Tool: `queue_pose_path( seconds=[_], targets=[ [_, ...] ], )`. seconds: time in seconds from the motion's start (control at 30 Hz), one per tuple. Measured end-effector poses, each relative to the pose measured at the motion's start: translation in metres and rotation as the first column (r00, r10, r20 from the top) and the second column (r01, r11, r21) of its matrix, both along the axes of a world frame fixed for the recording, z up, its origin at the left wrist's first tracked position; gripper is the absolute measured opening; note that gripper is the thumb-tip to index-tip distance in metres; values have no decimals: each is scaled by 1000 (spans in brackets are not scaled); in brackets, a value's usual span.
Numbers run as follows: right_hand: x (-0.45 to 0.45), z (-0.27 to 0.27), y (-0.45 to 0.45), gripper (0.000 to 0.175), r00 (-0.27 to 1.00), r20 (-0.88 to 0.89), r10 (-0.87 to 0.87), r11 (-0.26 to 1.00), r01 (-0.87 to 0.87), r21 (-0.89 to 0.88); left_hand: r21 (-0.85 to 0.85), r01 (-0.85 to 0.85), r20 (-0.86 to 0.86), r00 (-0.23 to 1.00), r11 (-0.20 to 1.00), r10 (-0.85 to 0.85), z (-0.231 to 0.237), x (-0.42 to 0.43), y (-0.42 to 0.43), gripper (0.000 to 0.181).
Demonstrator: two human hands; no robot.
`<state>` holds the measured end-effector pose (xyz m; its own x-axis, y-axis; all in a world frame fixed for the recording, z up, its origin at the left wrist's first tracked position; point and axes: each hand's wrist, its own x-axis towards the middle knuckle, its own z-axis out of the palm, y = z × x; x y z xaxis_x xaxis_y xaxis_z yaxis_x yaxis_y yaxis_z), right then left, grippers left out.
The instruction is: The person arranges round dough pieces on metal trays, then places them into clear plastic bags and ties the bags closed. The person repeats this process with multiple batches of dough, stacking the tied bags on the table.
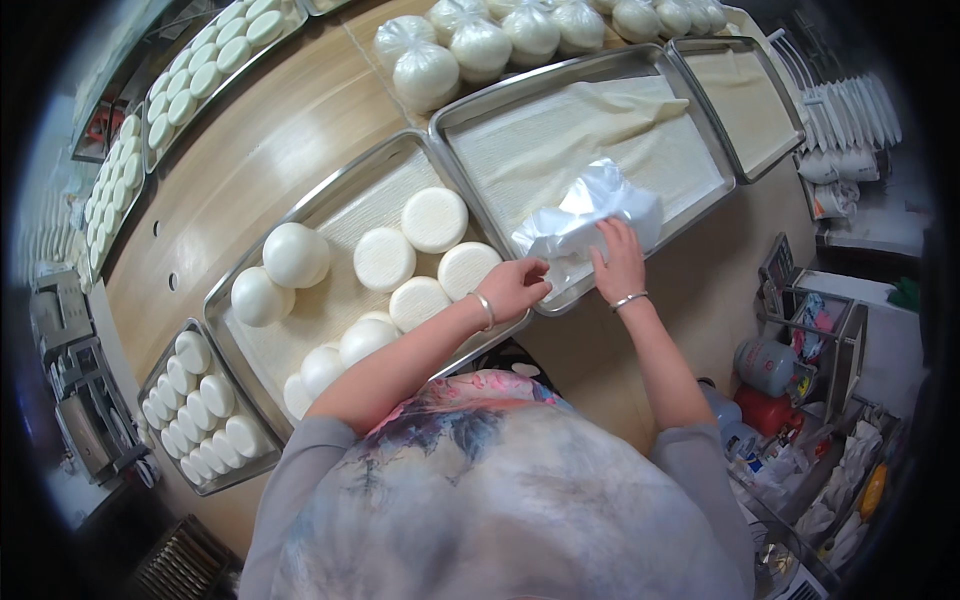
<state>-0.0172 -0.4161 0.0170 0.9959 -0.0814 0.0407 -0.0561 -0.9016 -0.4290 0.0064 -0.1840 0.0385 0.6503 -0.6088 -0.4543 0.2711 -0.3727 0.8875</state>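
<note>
A crumpled, thin plastic bag (592,206) lies on the cloth in a metal tray (720,169). My right hand (621,259) rests on the bag's near edge with its fingers apart; whether it grips the film is not plain. Beside the bag's left end, over the tray's corner, my left hand (517,287) has curled fingers; a hold on the film cannot be told. Left of it, another lined metal tray (322,184) bears several round white cakes (433,219), some flat and some domed and stacked, such as the pale domes (296,255). My left forearm hides part of this tray.
Several tied clear bags of round white pieces (426,75) stand along the far side of the wooden table (247,135). A tray of small white discs (206,480) is at the lower left, with more such trays at the upper left. A cloth-lined tray (742,105) sits far right.
</note>
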Motion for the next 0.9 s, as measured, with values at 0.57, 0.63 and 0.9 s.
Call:
queue_pose_path(
  seconds=[0.57,0.63,0.9],
  targets=[
    [37,-20,-13,30,985,135,-104,924,45,379,142,-677,-147,707,722,691,-122,61,-120,37],
    [41,-22,-9,31,949,250,-194,973,153,173,68,-616,-158,770,785,618,-117,57,-115,30],
    [53,-53,-16,9,967,-223,-126,676,248,694,-374,-709,-629,667,598,398,-78,29,-90,16]
  ],
)
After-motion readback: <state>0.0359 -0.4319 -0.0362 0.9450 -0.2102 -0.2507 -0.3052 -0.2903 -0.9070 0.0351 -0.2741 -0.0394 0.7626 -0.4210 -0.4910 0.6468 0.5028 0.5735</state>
